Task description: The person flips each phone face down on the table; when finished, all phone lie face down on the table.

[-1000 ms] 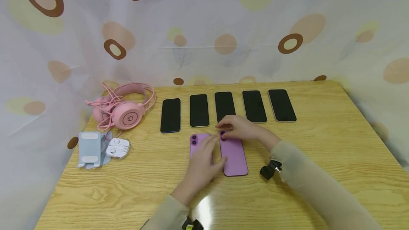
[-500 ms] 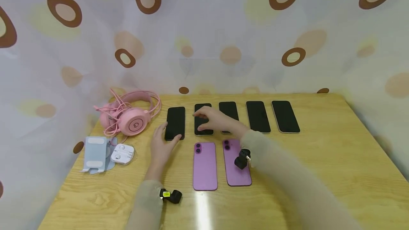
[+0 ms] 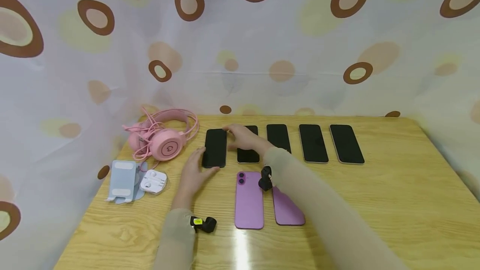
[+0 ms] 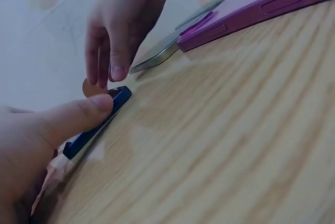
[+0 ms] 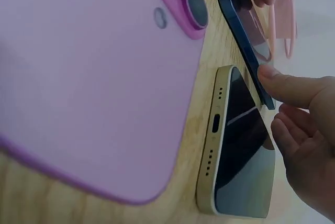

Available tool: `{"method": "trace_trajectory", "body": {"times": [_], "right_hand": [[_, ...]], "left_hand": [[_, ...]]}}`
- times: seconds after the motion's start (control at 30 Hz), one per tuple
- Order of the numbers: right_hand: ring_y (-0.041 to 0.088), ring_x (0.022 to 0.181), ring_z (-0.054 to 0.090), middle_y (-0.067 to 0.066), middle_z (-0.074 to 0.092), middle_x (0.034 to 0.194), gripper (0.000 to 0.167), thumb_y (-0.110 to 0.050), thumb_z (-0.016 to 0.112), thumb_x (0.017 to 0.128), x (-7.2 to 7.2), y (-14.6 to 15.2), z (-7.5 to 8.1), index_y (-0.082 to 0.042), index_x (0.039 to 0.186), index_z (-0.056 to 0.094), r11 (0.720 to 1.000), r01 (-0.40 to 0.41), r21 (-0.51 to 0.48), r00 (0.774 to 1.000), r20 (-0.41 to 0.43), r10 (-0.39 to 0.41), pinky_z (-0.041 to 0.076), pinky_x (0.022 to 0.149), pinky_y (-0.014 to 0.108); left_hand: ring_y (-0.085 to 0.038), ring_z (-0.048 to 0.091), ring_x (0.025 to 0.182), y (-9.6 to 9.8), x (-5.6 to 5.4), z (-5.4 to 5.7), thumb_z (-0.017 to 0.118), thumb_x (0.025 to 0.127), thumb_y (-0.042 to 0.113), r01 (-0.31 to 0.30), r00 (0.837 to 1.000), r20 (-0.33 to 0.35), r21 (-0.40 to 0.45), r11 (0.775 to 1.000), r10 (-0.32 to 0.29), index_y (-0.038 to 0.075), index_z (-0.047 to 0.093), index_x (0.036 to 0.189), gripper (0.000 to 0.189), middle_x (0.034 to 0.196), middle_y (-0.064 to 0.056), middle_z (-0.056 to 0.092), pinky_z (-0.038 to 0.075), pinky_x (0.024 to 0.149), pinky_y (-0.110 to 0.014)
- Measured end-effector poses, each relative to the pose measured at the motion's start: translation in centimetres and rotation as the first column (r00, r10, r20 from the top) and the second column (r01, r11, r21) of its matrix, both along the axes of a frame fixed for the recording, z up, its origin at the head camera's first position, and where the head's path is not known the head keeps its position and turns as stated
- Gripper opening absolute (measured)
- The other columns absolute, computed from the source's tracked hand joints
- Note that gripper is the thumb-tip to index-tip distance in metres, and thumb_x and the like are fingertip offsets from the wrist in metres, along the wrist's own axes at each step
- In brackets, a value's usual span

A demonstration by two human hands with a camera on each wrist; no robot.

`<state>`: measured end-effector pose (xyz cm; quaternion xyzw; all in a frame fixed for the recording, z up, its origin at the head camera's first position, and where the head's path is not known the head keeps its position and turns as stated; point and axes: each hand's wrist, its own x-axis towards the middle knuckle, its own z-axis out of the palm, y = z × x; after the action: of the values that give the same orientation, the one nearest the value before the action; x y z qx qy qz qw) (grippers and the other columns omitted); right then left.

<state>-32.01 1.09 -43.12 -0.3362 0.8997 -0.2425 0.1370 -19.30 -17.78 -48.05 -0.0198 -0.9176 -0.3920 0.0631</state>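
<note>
A black-screened phone (image 3: 215,150) with dark blue edges lies flat at the left end of a row of phones. My left hand (image 3: 191,177) is spread around its lower left corner. In the left wrist view, the thumb lies along that phone's (image 4: 84,143) near edge. From the right, my right hand (image 3: 243,137) reaches to the same phone's right side. Its thumb meets the long blue edge in the right wrist view, other fingers loosely bent. Under this hand lies a second phone (image 3: 248,156), partly hidden, with a pale gold edge (image 5: 209,150).
Three more black-screened phones, including the rightmost phone (image 3: 346,144), continue the row. Nearer me lie two purple phones, backs up: one (image 3: 249,203) fully visible, another (image 3: 286,209) partly under the right sleeve. Pink headphones (image 3: 166,145), a blue stand (image 3: 123,178) and boxed earphones (image 3: 153,181) occupy the left side.
Both hands have left the purple phones and moved left to the leftmost black phone. In the last half second the right hand slid further left, over the second phone, to its side.
</note>
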Motion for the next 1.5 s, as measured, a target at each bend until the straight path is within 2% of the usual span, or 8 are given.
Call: {"method": "trace_trajectory", "body": {"times": [0.1,0.27,0.6,0.77,0.97,1.03,1.27,1.5], "right_hand": [[0.03,0.132,0.04,0.016,0.042,0.144,0.076,-0.019,0.077,0.082,-0.5,-0.2,-0.2,0.0,0.144,0.036,0.999,0.001,0.04,1.0,0.002,-0.001,0.033,0.11,0.038],[0.029,0.137,0.033,0.016,0.036,0.149,0.085,-0.02,0.078,0.081,-1.2,-0.2,-0.5,0.0,0.148,0.028,0.995,-0.005,0.1,1.0,0.006,0.005,0.028,0.113,0.038],[0.031,0.136,0.034,0.017,0.038,0.148,0.09,-0.022,0.08,0.078,-1.8,0.6,-1.0,-0.001,0.148,0.029,0.998,-0.031,0.055,0.999,-0.011,0.032,0.028,0.113,0.041],[0.034,0.13,0.039,0.019,0.043,0.143,0.092,-0.021,0.082,0.075,-1.9,1.0,-1.2,-0.003,0.148,0.029,0.999,-0.042,-0.033,0.999,0.003,0.042,0.032,0.11,0.044],[0.028,0.113,0.052,0.017,0.04,0.143,0.097,-0.016,0.083,0.074,-1.8,1.6,-1.5,-0.005,0.15,0.025,0.972,-0.002,-0.233,0.985,0.166,0.041,0.047,0.097,0.039],[0.026,0.111,0.053,0.016,0.04,0.143,0.095,-0.015,0.083,0.074,-1.7,1.8,-1.7,-0.005,0.15,0.025,0.961,0.015,-0.275,0.981,0.189,0.039,0.048,0.095,0.037],[0.027,0.114,0.054,0.018,0.041,0.141,0.084,-0.016,0.077,0.08,-1.3,1.4,-1.7,-0.001,0.148,0.03,0.934,0.006,-0.358,0.984,0.167,0.057,0.049,0.096,0.036],[0.026,0.113,0.053,0.015,0.046,0.136,0.073,-0.016,0.074,0.083,-0.9,0.4,-1.4,-0.002,0.145,0.038,0.913,0.001,-0.408,0.988,0.139,0.061,0.048,0.098,0.034]], "left_hand": [[-0.035,0.033,0.135,0.2,0.0,-0.1,0.078,0.08,0.033,0.004,1.0,0.018,-0.008,1.0,-0.004,0.004,0.04,0.144,0.079,0.146,-0.021,0.038,0.026,0.113,-0.047],[-0.036,0.036,0.133,0.7,0.0,0.0,0.078,0.08,0.03,0.015,1.0,-0.001,-0.01,1.0,-0.015,0.001,0.042,0.142,0.077,0.144,-0.023,0.04,0.028,0.112,-0.048],[-0.035,0.038,0.133,1.4,-0.3,0.2,0.077,0.082,0.029,0.014,1.0,-0.012,-0.028,1.0,-0.014,0.002,0.043,0.142,0.074,0.143,-0.022,0.042,0.03,0.111,-0.047],[-0.035,0.04,0.131,1.4,-0.3,0.4,0.078,0.081,0.027,0.023,1.0,-0.016,-0.021,1.0,-0.024,0.001,0.044,0.141,0.073,0.142,-0.022,0.044,0.032,0.11,-0.047],[-0.032,0.042,0.13,0.9,-0.2,0.3,0.08,0.077,0.027,0.039,0.999,-0.018,0.001,0.999,-0.039,0.001,0.049,0.138,0.073,0.14,-0.019,0.048,0.033,0.11,-0.044],[-0.032,0.042,0.131,0.7,-0.2,0.2,0.079,0.078,0.028,0.046,0.999,-0.015,0.015,0.999,-0.046,0.002,0.049,0.138,0.072,0.14,-0.018,0.048,0.033,0.11,-0.044],[-0.033,0.038,0.133,-0.1,-0.1,-0.2,0.073,0.083,0.031,0.057,0.998,-0.003,0.078,0.995,-0.057,0.005,0.051,0.138,0.064,0.141,-0.017,0.046,0.029,0.112,-0.045],[-0.036,0.032,0.136,-0.6,0.1,-0.4,0.064,0.09,0.032,0.103,0.995,-0.016,0.071,0.992,-0.102,0.007,0.05,0.139,0.056,0.144,-0.013,0.044,0.023,0.115,-0.045]]}}
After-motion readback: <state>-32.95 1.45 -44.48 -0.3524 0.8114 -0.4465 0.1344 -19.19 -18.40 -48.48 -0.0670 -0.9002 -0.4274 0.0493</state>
